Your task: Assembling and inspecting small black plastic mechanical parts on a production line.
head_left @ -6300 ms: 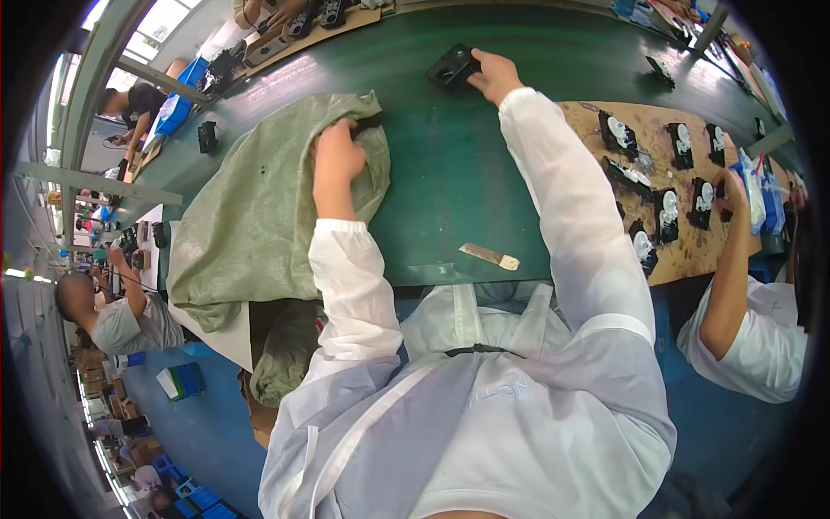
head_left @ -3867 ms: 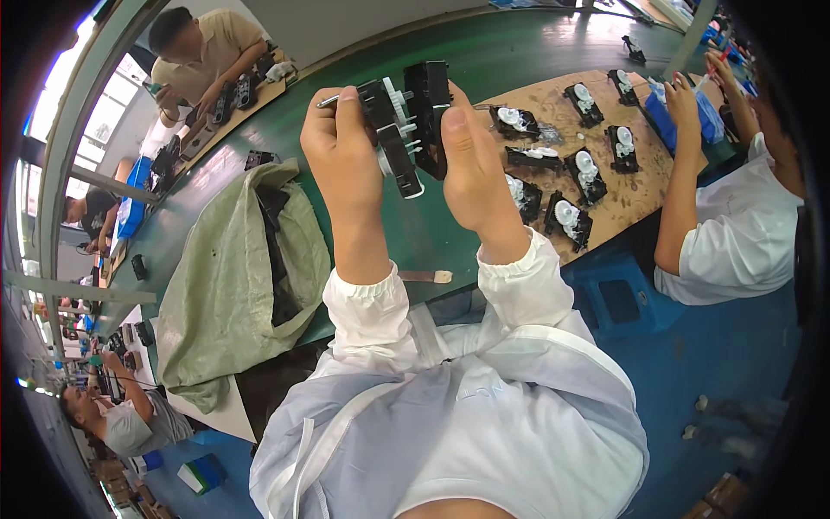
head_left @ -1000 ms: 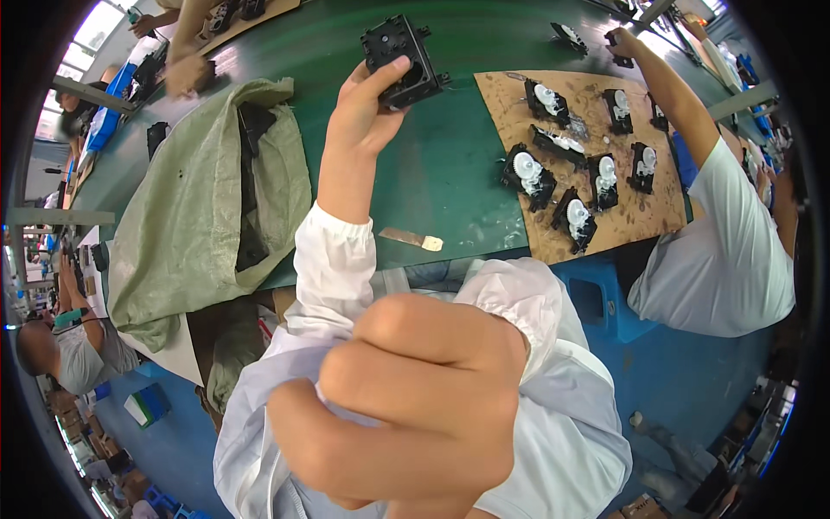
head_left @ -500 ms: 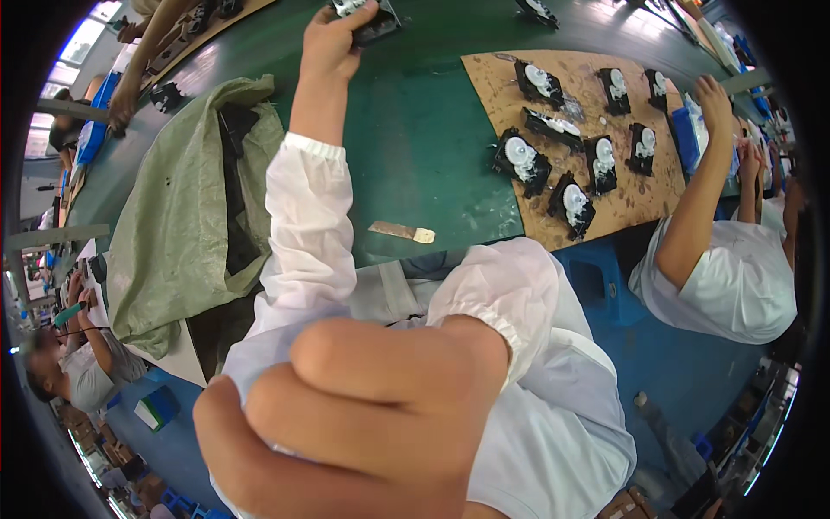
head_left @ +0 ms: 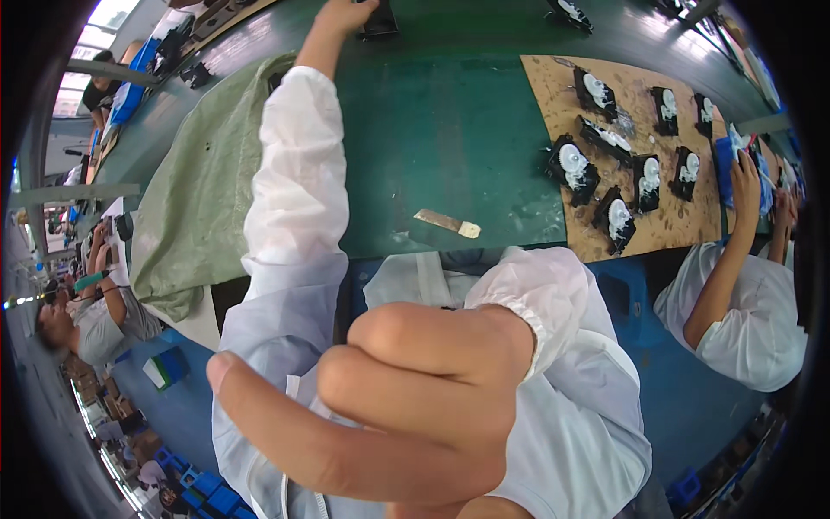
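Observation:
At the far edge of the green table point(head_left: 415, 147), my left hand point(head_left: 341, 19) is closed on a black part point(head_left: 380, 24), its fingertips partly cut off by the top of the view. Very close to the camera, my right hand point(head_left: 415, 389) is raised with its fingers curled and the index finger reaching furthest left. Its palm side is hidden, so I cannot see what it may hold. Between my arms and the cardboard lies a flat scraper-like strip point(head_left: 445, 223) with a pale end.
On brown cardboard point(head_left: 670, 223) at right stand several black assemblies with white gears point(head_left: 573, 166). A green woven sack point(head_left: 199, 190) drapes over the table's left side. A co-worker's arm point(head_left: 724, 268) reaches in at right, near a blue stool point(head_left: 624, 290). Another person point(head_left: 86, 320) sits at left.
My left hand has reached farther out with the black part. My right hand's index finger has straightened somewhat. The whole view has shifted, so the table things appear farther right.

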{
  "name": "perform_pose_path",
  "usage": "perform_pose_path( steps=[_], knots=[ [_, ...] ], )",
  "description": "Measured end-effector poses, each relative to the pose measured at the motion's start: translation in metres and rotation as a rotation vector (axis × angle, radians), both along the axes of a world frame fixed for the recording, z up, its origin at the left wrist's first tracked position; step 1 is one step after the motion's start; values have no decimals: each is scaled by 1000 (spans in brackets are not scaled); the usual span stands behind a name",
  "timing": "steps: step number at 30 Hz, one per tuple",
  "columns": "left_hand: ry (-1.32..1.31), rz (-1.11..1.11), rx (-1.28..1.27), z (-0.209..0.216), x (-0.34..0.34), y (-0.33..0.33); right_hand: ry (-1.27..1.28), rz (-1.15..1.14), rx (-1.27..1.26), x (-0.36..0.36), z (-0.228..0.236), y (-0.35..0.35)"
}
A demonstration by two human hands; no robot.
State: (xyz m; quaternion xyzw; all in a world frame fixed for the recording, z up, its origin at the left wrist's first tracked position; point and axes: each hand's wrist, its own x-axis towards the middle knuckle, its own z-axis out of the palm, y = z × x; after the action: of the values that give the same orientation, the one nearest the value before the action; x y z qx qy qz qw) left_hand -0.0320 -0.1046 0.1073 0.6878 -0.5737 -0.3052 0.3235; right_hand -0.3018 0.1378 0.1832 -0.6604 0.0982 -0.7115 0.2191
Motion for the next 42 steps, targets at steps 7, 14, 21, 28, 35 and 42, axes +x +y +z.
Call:
perform_pose_path(
  steps=[7, 14, 21, 28, 35, 42],
  knots=[
    [-542, -174, 315, 17, 37, 40, 40, 79, 64, -6, -4, 18],
    [-1000, -304, 472, -23, 58, 80, 69, 152, 81, -8, -8, 33],
    [-1495, -401, 131, -64, 57, 100, 73, 44, 58, -8, -5, 44],
    [-1451, -323, 255, -43, 63, 102, 51, 132, 10, -1, -16, 29],
    [-1420, -291, 358, -23, 71, 124, 710, -35, -131, -3, -74, -3],
    [-995, -172, 341, -44, 108, 123, 898, 128, 4, 5, -99, -17]
  ],
)
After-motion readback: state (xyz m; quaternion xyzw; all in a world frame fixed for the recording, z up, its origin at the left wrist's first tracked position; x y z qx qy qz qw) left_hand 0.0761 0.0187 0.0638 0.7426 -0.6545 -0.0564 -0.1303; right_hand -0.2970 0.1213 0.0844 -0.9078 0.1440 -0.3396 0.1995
